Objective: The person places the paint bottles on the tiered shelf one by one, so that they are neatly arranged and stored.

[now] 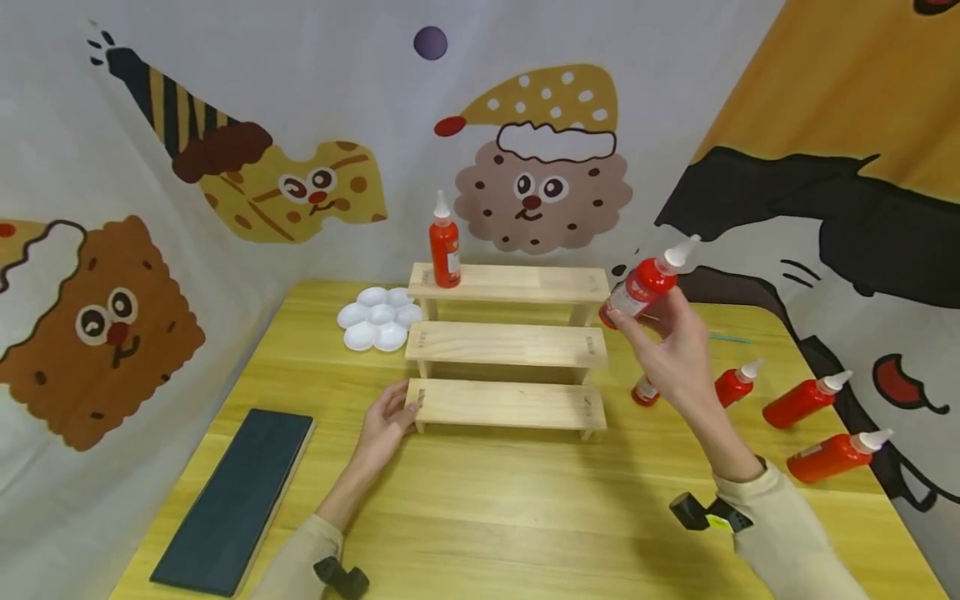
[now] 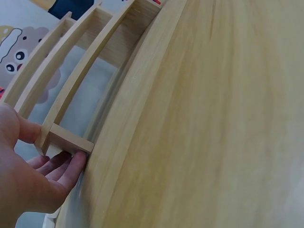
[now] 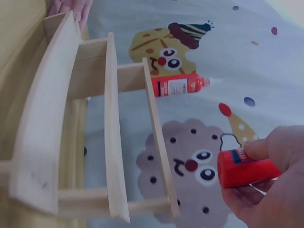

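Note:
A three-tier wooden display stand [image 1: 506, 404] is on the table. My left hand [image 1: 384, 425] grips the left end of its lowest tier; the left wrist view shows the thumb on the plank and the fingers around the end leg [image 2: 71, 138]. In my right hand [image 1: 678, 354] is a red paint bottle [image 1: 651, 283] with a white nozzle, held tilted beside the right end of the top tier, apart from the wood. The right wrist view shows this bottle's base [image 3: 230, 168] pointing toward the stand. Another red bottle [image 1: 446, 254] stands upright at the top tier's left end.
Several red bottles lie on the table at the right, including one [image 1: 832, 457] near the edge; another [image 1: 645, 392] is partly hidden behind my right hand. A white flower-shaped palette [image 1: 381, 314] sits left of the stand. A dark board [image 1: 236, 500] lies front left. Printed cloth hangs behind.

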`<state>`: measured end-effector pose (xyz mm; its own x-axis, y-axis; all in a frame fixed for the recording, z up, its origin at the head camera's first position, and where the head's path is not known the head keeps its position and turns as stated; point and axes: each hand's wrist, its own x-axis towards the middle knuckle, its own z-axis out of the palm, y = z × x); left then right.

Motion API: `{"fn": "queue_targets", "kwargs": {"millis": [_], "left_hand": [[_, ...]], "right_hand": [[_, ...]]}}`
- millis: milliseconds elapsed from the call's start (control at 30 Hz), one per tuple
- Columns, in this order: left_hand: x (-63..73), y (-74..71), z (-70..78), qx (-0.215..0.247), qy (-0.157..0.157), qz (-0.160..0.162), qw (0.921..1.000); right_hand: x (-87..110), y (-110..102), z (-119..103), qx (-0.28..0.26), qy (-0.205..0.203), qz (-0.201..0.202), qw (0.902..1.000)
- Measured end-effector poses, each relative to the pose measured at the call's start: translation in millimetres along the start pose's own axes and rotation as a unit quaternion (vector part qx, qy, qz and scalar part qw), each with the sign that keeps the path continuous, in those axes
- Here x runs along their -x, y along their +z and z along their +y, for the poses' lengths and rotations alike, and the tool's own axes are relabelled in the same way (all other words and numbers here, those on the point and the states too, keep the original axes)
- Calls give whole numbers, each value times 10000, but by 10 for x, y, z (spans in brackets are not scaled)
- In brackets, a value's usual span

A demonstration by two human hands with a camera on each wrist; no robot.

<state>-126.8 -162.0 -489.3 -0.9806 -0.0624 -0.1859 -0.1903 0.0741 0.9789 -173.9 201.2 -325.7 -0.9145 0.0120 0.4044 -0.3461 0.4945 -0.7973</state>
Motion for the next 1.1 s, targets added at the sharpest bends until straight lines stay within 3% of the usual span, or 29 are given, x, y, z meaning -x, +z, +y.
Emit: {"fn": "queue_targets", "kwargs": {"millis": [167, 367, 733, 1100], "left_hand": [[6, 6, -5, 33, -7, -4, 10000], [1, 8, 0, -49, 14, 6, 10000], [5, 14, 5, -77, 50, 51, 9999], [5, 14, -10, -71, 49, 112, 9999]], "right_hand": [[-220, 255, -55, -266, 161, -503, 9983], [-442, 557, -99, -376, 159, -837, 9956], [-732, 966, -78, -437, 192, -1009, 9938], [-829, 1183, 11, -341, 225, -1103, 9931]]}}
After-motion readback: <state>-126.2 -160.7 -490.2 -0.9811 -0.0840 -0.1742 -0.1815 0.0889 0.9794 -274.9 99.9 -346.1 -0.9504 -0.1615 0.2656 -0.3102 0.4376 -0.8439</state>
